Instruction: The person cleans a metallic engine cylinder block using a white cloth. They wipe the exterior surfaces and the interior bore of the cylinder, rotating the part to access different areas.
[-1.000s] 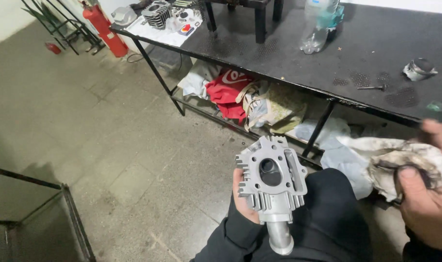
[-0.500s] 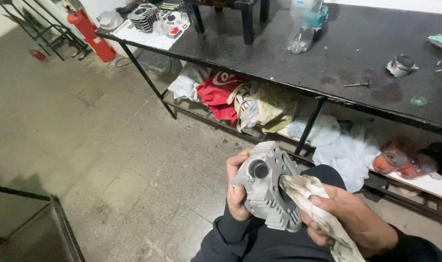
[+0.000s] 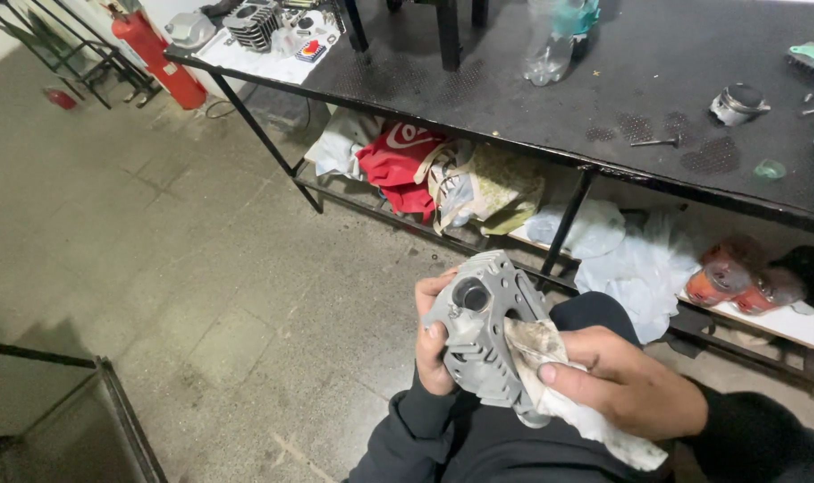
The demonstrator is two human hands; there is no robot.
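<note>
My left hand (image 3: 435, 344) grips a grey finned metal engine cylinder (image 3: 475, 331) from its left side, holding it over my lap. A round dark bore faces up near the part's top. My right hand (image 3: 626, 380) holds a dirty white rag (image 3: 563, 398) and presses it against the cylinder's right side. The rag's loose end trails down toward my right sleeve.
A black workbench (image 3: 514, 89) runs across the top, carrying a clear plastic bottle (image 3: 550, 49), a piston (image 3: 738, 103), a bolt and small parts. Its lower shelf holds a red bag (image 3: 398, 156), cloths and cans. A red fire extinguisher (image 3: 156, 54) stands at the far left. A dark metal frame (image 3: 112, 402) is at the lower left.
My right hand brought the rag from the right onto the cylinder and now rubs its side. The cylinder has been turned in my left hand so its fins show.
</note>
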